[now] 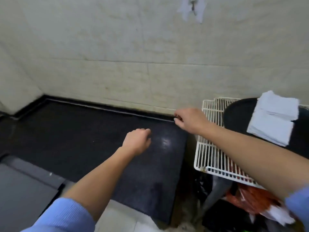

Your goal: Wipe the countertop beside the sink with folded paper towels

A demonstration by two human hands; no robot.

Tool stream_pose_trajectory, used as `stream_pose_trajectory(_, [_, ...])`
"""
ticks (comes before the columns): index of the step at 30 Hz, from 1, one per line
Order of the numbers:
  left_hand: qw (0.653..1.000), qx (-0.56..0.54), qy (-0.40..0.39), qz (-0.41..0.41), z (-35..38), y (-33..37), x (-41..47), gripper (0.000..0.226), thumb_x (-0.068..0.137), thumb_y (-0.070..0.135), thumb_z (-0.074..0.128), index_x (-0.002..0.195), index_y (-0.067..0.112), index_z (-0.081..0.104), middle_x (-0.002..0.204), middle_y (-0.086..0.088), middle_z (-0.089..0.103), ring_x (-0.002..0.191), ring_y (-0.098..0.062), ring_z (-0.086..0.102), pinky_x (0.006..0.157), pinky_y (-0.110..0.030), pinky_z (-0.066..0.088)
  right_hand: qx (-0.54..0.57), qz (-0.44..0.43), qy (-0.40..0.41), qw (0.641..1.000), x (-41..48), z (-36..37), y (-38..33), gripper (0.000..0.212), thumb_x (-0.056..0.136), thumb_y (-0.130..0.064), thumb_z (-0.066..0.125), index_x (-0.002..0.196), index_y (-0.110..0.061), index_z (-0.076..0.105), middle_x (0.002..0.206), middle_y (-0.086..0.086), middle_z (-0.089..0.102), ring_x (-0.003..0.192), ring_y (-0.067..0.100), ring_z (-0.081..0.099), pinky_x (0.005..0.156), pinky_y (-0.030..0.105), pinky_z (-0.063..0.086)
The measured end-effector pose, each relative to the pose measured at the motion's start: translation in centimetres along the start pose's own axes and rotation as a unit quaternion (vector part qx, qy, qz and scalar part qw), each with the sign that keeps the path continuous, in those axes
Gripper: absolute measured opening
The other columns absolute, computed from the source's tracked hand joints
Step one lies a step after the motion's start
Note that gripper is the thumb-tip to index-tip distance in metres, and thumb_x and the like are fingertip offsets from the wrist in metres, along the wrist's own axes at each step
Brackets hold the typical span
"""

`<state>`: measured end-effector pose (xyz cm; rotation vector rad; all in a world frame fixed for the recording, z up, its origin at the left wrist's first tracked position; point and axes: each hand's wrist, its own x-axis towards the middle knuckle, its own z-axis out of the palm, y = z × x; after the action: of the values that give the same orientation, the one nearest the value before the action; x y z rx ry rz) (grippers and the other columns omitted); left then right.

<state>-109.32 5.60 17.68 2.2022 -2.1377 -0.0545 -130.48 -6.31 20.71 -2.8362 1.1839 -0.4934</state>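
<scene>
Paper towels (274, 119) lie stacked right of the right hand (189, 120).

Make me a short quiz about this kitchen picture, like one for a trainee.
1. True or false: the left hand holds the folded paper towels.
2. Where do the paper towels lie? A) on the black countertop B) on a dark round tray to the right C) on the floor
3. Fill in: the white wire rack sits to the ____ of the countertop.

Key
1. False; they lie untouched, and neither the left nor the right hand is on them.
2. B
3. right
</scene>
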Motion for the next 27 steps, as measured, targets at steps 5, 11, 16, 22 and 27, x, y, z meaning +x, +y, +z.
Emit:
stream_pose_trajectory(5, [0.994,0.002,0.03,-0.106,-1.5,-9.4,-8.7,0.02,0.091,0.031,0.047,0.104,0.019,0.057,0.108,-0.003,0.065,0.101,-0.029,0.059,0.075,-0.036,0.045,0.0,-0.114,-0.025,0.993,4.1,2.8,-11.6,0.024,0.092,-0.037,0.049,0.107,-0.023,0.062,0.104,-0.001,0.067,0.096,0.025,0.062,0.075,0.035,0.049])
stream_pose_trajectory(11, [0.974,0.025,0.045,-0.219,-3.0,-23.3,-20.1,0.019,0.09,0.03,0.047,0.102,0.02,0.058,0.106,-0.004,0.066,0.099,-0.029,0.06,0.075,-0.036,0.046,0.003,-0.216,-0.057,0.975,10.2,8.0,-28.9,0.022,0.091,-0.036,0.048,0.105,-0.024,0.059,0.101,-0.004,0.066,0.092,0.023,0.062,0.07,0.033,0.046])
stream_pose_trajectory(16, [0.95,0.04,0.035,-0.309,-5.0,-36.4,-30.4,0.027,0.091,0.03,0.047,0.113,0.019,0.058,0.108,-0.008,0.066,0.1,-0.031,0.06,0.081,-0.038,0.05,0.023,-0.287,-0.073,0.955,13.9,12.2,-45.6,0.024,0.092,-0.037,0.046,0.109,-0.024,0.058,0.105,-0.004,0.064,0.093,0.022,0.062,0.072,0.034,0.048])
stream_pose_trajectory(22, [0.916,0.038,0.039,-0.398,-6.6,-48.4,-40.3,0.029,0.091,0.03,0.048,0.116,0.019,0.058,0.107,-0.009,0.067,0.099,-0.03,0.06,0.077,-0.036,0.049,0.043,-0.382,-0.079,0.92,17.7,15.1,-61.7,0.024,0.093,-0.038,0.047,0.108,-0.023,0.057,0.104,-0.003,0.064,0.092,0.021,0.062,0.073,0.035,0.049])
stream_pose_trajectory(27, [0.884,0.015,0.04,-0.465,-4.9,-54.9,-45.4,0.032,0.09,0.031,0.048,0.118,0.02,0.058,0.109,-0.009,0.067,0.101,-0.031,0.061,0.079,-0.036,0.049,0.024,-0.447,-0.091,0.89,21.3,19.2,-71.4,0.028,0.092,-0.039,0.046,0.111,-0.021,0.056,0.107,0.0,0.064,0.094,0.023,0.063,0.075,0.036,0.05])
